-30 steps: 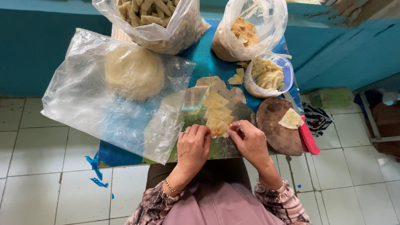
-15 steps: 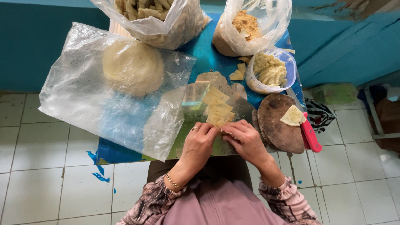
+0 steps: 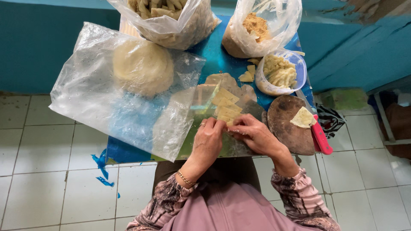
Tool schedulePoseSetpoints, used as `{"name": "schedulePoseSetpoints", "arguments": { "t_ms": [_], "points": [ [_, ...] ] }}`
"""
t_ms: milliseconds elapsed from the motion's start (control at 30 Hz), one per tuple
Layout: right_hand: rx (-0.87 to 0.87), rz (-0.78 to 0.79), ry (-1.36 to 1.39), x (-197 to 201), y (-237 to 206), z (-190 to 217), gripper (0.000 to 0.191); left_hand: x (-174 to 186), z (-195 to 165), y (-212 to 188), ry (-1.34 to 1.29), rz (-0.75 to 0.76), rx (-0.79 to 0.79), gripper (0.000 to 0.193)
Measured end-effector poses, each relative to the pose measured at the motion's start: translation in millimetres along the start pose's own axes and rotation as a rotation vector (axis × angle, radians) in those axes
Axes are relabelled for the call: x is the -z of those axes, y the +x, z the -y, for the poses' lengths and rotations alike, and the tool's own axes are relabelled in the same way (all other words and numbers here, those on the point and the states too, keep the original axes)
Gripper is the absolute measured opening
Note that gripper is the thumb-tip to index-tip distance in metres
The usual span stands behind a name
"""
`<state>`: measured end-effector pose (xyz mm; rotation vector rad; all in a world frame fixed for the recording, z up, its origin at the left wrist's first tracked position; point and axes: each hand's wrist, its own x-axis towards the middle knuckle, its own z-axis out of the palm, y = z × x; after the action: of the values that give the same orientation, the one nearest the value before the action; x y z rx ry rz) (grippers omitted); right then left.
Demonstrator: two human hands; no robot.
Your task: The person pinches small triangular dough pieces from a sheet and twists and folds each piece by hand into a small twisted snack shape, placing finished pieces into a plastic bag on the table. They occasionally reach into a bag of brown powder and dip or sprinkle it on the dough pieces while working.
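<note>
Pale tiled floor, teal wall at 12 o'clock. Small blue worktop crowded with bags.

Left hand and right hand meet at the worktop's near edge, fingertips pinched together on the lowest piece of a row of pale yellow dough squares. Both hands closed in a pinch on that piece; ring on left hand, thin bracelet at the wrist. The row runs from the fingertips toward 12 o'clock, overlapping, on a clear plastic sheet.

At 10 o'clock from the hands: large clear bag holding a round dough lump. At 12 o'clock, far edge: bag of filled pieces. At 1 o'clock: bag of brown crumbs, and nearer, a clear tub of pale shreds. At 3 o'clock, just beside the right hand: round dark wooden board with one dough square on it; red-handled knife touching its right edge.
</note>
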<state>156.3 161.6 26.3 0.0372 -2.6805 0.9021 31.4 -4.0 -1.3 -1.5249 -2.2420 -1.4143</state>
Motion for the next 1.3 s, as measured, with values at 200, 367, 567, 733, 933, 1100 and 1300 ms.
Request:
{"name": "schedulePoseSetpoints", "arguments": {
  "t_ms": [200, 367, 567, 733, 933, 1100, 1300],
  "points": [
    [-0.143, -0.172, -0.069, -22, 7, -3, 0.010, 3, -3, 3, -0.016, -0.008, 0.060, 0.005],
    [-0.309, -0.219, 0.003, -27, 14, 3, 0.012, 11, -6, -2, -0.052, 0.021, -0.027, 0.013],
    [-0.190, -0.238, -0.128, -18, 6, 20, 0.015, 1, 2, 0, 0.039, 0.042, -0.063, 0.015],
    [-0.089, -0.292, -0.210, -23, 3, 24, 0.016, -6, 6, 1, -0.071, 0.008, 0.021, 0.004],
    [-0.108, -0.249, -0.168, -25, 4, 21, 0.009, 7, 2, -6, -0.115, 0.043, 0.007, 0.003],
    [-0.222, -0.171, -0.143, -26, -11, 43, 0.009, 21, -8, -16, -0.116, 0.108, -0.003, 0.006],
    [-0.366, -0.217, 0.082, -31, -15, 48, 0.009, 21, -15, -25, -0.113, 0.110, 0.050, 0.002]
  ]
}}
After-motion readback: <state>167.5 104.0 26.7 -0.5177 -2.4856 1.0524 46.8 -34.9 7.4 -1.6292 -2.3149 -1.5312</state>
